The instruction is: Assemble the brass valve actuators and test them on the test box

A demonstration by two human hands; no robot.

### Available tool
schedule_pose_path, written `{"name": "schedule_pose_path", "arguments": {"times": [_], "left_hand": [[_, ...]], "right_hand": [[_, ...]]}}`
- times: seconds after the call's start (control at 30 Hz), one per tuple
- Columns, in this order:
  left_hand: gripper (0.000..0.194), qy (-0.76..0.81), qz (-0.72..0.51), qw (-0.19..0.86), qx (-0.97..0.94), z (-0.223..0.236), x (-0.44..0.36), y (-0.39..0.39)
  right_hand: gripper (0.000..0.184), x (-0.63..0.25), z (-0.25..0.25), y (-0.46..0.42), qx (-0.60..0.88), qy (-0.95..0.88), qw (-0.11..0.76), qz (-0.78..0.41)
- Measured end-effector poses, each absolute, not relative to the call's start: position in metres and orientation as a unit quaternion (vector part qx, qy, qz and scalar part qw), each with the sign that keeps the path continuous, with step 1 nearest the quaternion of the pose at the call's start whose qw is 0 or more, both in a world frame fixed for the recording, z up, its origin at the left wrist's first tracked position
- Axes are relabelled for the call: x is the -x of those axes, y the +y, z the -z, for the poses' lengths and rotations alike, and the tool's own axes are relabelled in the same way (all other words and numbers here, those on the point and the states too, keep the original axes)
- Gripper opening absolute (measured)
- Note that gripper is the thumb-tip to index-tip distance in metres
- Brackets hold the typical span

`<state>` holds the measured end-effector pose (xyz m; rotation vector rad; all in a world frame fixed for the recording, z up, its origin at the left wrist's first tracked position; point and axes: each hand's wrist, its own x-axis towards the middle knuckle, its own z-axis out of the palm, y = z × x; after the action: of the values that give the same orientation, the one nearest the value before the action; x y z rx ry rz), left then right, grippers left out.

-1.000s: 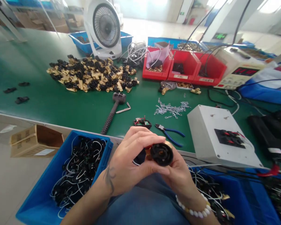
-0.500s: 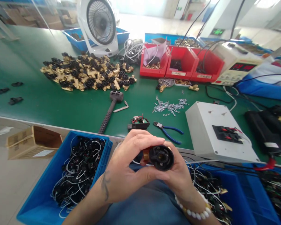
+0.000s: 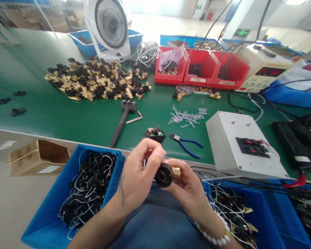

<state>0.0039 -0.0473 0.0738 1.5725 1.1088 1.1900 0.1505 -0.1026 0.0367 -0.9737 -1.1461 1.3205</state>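
A brass valve (image 3: pixel 176 171) with a round black cap (image 3: pixel 163 175) is held between both hands above my lap. My left hand (image 3: pixel 141 173) is closed at the cap's left side, thumb and fingers bent together at its top. My right hand (image 3: pixel 189 186) grips the valve from the right, with the brass end poking out between its fingers. Just beyond the hands sits an open black housing (image 3: pixel 155 134) with a circuit board and red wires. Blue-handled cutting pliers (image 3: pixel 188 143) lie to its right, and a mallet (image 3: pixel 122 121) beside a hex key (image 3: pixel 134 118) to its left.
Similar brass valves form a pile (image 3: pixel 98 81) near the fan (image 3: pixel 111 27). Metal clips (image 3: pixel 188 116) lie before red bins (image 3: pixel 200 69). A grey box (image 3: pixel 245 145) stands at right. Blue crates (image 3: pixel 36 221) of wired black parts flank my lap; a cardboard box (image 3: pixel 38 157) is left.
Between my hands the valve has turned and shifted left, so its brass end now shows on the right. My left fingers have moved from across its top to a bent grip at its left.
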Motion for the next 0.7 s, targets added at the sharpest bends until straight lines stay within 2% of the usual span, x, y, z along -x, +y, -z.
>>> {"name": "schedule_pose_path", "arguments": {"times": [0.07, 0.17, 0.23, 0.3, 0.43, 0.5, 0.63, 0.7], "left_hand": [[0.026, 0.499, -0.457, 0.314, -0.667, -0.067, -0.001, -0.025], [0.035, 0.561, -0.312, 0.192, -0.743, -0.054, -0.008, 0.004], [0.050, 0.566, -0.234, 0.190, -0.767, -0.044, -0.019, 0.017], [0.056, 0.555, -0.223, 0.213, -0.773, -0.035, -0.030, 0.023], [0.043, 0.535, -0.271, 0.243, -0.763, -0.023, -0.032, 0.025], [0.039, 0.507, -0.323, 0.303, -0.740, -0.024, -0.022, 0.023], [0.043, 0.374, -0.446, 0.633, -0.511, -0.037, -0.002, 0.009], [0.047, 0.331, -0.458, 0.719, -0.405, -0.046, 0.001, 0.000]], "right_hand": [[0.037, -0.153, -0.033, -0.103, 0.400, -0.476, 0.555, -0.553], [0.042, -0.155, -0.028, -0.102, 0.399, -0.468, 0.580, -0.534], [0.042, -0.156, -0.027, -0.102, 0.404, -0.462, 0.588, -0.526], [0.043, -0.156, -0.029, -0.102, 0.405, -0.460, 0.590, -0.525], [0.039, -0.157, -0.042, -0.104, 0.397, -0.460, 0.577, -0.546], [0.038, -0.157, -0.047, -0.105, 0.379, -0.454, 0.575, -0.565], [0.039, -0.155, -0.049, -0.105, 0.370, -0.415, 0.566, -0.608], [0.043, -0.153, -0.050, -0.104, 0.369, -0.396, 0.561, -0.627]]}}
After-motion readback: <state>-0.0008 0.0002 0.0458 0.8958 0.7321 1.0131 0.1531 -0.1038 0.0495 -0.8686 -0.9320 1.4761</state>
